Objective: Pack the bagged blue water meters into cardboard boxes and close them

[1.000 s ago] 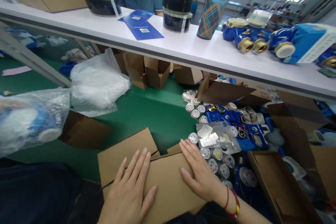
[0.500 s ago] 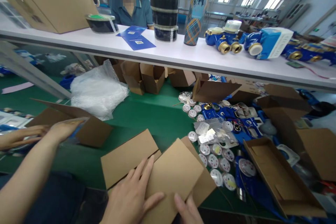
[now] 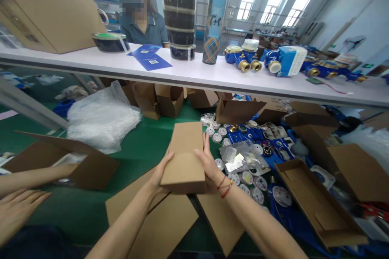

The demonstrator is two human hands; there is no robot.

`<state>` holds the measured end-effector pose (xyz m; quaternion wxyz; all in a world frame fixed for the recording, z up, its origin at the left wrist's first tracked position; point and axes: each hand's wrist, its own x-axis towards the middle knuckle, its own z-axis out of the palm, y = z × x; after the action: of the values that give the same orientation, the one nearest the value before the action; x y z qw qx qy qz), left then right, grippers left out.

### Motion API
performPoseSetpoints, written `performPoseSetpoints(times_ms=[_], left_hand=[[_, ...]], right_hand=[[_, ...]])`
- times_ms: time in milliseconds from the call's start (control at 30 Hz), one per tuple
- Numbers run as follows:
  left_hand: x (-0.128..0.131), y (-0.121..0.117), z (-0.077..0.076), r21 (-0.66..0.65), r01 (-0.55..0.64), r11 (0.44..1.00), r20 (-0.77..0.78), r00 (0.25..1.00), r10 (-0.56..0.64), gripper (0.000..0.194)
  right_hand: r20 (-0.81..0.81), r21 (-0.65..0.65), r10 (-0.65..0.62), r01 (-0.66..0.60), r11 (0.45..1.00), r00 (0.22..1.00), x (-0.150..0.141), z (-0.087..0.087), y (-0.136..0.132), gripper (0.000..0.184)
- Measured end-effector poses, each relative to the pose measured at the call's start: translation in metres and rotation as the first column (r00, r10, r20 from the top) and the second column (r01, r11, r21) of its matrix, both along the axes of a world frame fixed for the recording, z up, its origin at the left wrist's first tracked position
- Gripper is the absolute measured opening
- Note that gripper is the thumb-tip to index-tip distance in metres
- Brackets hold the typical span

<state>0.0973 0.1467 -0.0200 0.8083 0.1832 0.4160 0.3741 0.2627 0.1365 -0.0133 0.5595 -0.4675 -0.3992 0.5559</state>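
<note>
Between my two hands is a small brown cardboard box [image 3: 186, 158], its top face flat and its near end toward me. My left hand [image 3: 161, 166] grips the box's left side, thumb on the top edge. On the right side my right hand [image 3: 209, 162] presses, thumb on top and fingers along the wall; a red string bracelet [image 3: 225, 186] circles that wrist. Flattened cardboard pieces [image 3: 164, 226] lie on the green table [image 3: 158, 137] below the box. The box's underside is hidden.
At left a co-worker's hands [image 3: 21, 206] are beside an open carton [image 3: 94, 166]. Bubble wrap bags [image 3: 100, 117] lie behind it. Round white discs [image 3: 258, 195], blue meter parts [image 3: 255, 131] and a shallow cardboard tray [image 3: 319, 206] crowd the right. A white shelf [image 3: 188, 73] spans the back.
My hands have moved up and forward from the flat cardboard and now hold a folded box between them. The co-worker's near hand has come away from the carton.
</note>
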Motion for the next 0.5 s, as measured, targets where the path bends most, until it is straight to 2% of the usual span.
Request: performPoseSetpoints(times_ms=[100, 167, 233, 300, 367, 400, 433, 500], left_hand=[[0.023, 0.062, -0.030, 0.285, 0.016, 0.958, -0.075, 0.997, 0.006, 0.072], [0.035, 0.090, -0.055, 0.344, 0.079, 0.936, -0.170, 0.985, -0.021, 0.070], [0.042, 0.104, -0.076, 0.350, 0.123, 0.929, -0.252, 0.967, -0.033, 0.068], [0.043, 0.105, -0.085, 0.358, 0.180, 0.916, -0.321, 0.945, -0.060, 0.065], [0.031, 0.100, -0.081, 0.373, 0.265, 0.889, -0.397, 0.912, -0.106, 0.058], [0.020, 0.097, -0.075, 0.376, 0.309, 0.873, -0.436, 0.891, -0.128, 0.054], [0.005, 0.092, -0.068, 0.375, 0.349, 0.859, -0.477, 0.867, -0.145, 0.051], [-0.031, 0.082, -0.053, 0.346, 0.410, 0.844, -0.562, 0.811, -0.164, 0.047]], right_hand=[[-0.038, -0.026, 0.045, -0.046, 0.999, 0.998, 0.018, -0.034, 0.061, 0.078], [0.018, -0.057, 0.034, -0.033, 0.998, 0.999, 0.026, -0.060, 0.092, 0.077], [0.082, -0.082, 0.027, -0.020, 0.996, 0.996, 0.033, -0.083, 0.113, 0.080], [0.139, -0.126, 0.032, -0.014, 0.992, 0.990, 0.039, -0.097, 0.121, 0.082], [0.214, -0.170, 0.016, 0.021, 0.985, 0.977, 0.046, -0.097, 0.109, 0.080], [0.252, -0.180, -0.008, 0.055, 0.982, 0.968, 0.048, -0.092, 0.094, 0.077], [0.302, -0.182, -0.039, 0.098, 0.978, 0.953, 0.049, -0.084, 0.072, 0.071], [0.394, -0.176, -0.110, 0.192, 0.965, 0.912, 0.041, -0.065, 0.010, 0.055]])
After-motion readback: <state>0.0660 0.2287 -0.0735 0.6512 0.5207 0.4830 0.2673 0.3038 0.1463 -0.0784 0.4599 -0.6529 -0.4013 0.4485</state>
